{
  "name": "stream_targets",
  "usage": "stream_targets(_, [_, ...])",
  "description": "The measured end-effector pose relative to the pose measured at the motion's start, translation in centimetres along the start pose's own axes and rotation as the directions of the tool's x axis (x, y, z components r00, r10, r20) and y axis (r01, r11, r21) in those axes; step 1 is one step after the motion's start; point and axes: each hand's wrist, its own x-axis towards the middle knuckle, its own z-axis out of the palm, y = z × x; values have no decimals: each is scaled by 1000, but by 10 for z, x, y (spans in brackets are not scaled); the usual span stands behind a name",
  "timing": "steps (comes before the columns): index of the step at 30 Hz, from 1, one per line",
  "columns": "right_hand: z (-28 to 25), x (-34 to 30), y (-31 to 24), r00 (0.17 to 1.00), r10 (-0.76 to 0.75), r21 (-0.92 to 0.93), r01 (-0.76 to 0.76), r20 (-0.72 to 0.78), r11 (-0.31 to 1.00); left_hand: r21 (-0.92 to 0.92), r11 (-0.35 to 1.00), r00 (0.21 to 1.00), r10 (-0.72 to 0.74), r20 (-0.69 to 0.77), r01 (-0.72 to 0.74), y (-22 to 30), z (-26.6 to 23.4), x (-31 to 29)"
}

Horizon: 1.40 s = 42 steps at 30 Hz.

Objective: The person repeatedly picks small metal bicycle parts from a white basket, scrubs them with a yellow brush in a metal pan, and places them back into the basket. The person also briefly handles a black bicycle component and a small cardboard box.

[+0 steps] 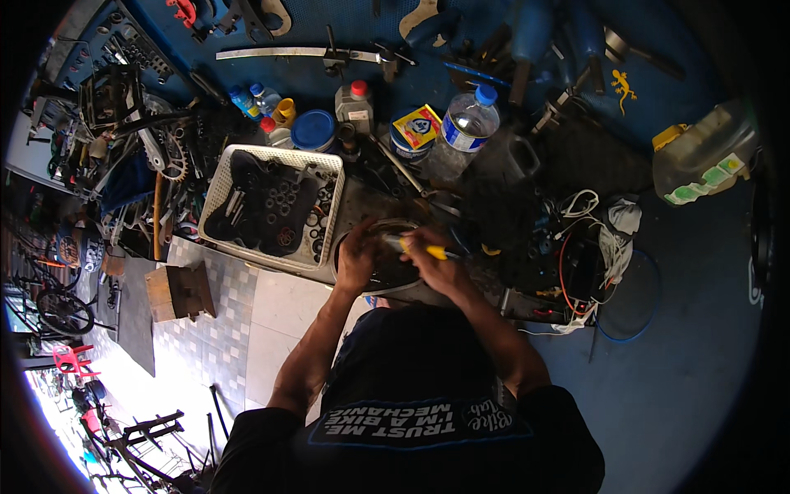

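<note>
Worked right at the near edge of the counter (358, 198), both hands close together over a round basin (385, 276)! Had the right hand (426, 258) clamped on a yellow-handled tool (437, 252), aiming its far end across toward the left hand (356, 257). Could not name that tool any more closely (far too much blur around the tip). Held the left hand with fingers curled by the basin's left side, but could not tell whether gripping something small or nothing at all. Had the tool right above the basin, and the basin just right of a white basket (263, 253).

Looked into that basket: found a dark liner (255, 206) with metal rings (282, 198) grouped in the middle, plus more small round parts along the right side. Looked behind it: spotted a blue-lidded tub (313, 129), a grey bottle (354, 111) capped in red, a yellow packet (417, 126) and, next along, a big clear bottle (469, 123) with a blue cap. Over to the right, picked out white cables (617, 255) in a tangle, then a translucent jug (708, 156) and a yellow lizard figure (624, 90) against blue. Off to the left, caught a heap of bike parts, a toothed chainring (175, 158) among them, and below it an open brown box (179, 292).
</note>
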Motion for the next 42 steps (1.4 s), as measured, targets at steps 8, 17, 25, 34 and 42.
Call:
stream_targets(8, [-13, -1, -32, 964, -221, -340, 259, 147, 904, -148, 989, 999, -23, -49, 16, 2, 3, -1])
stream_targets(17, [-33, 9, -38, 908, -299, -384, 398, 294, 833, -37, 993, 993, -107, 40, 109, 21, -6, 7])
stream_targets(25, [-39, 6, -43, 867, -332, -356, 464, 372, 811, 24, 995, 985, -97, 145, 94, 18, -12, 7])
stream_targets(34, [-52, 4, 9, 846, -396, -618, 532, 358, 579, -151, 979, 980, -111, 164, 137, 22, -7, 2])
stream_targets(42, [-1, 9, -36, 962, -262, -357, 272, 77, 894, 293, 956, 993, -11, 114, -23, 35, 0, 1])
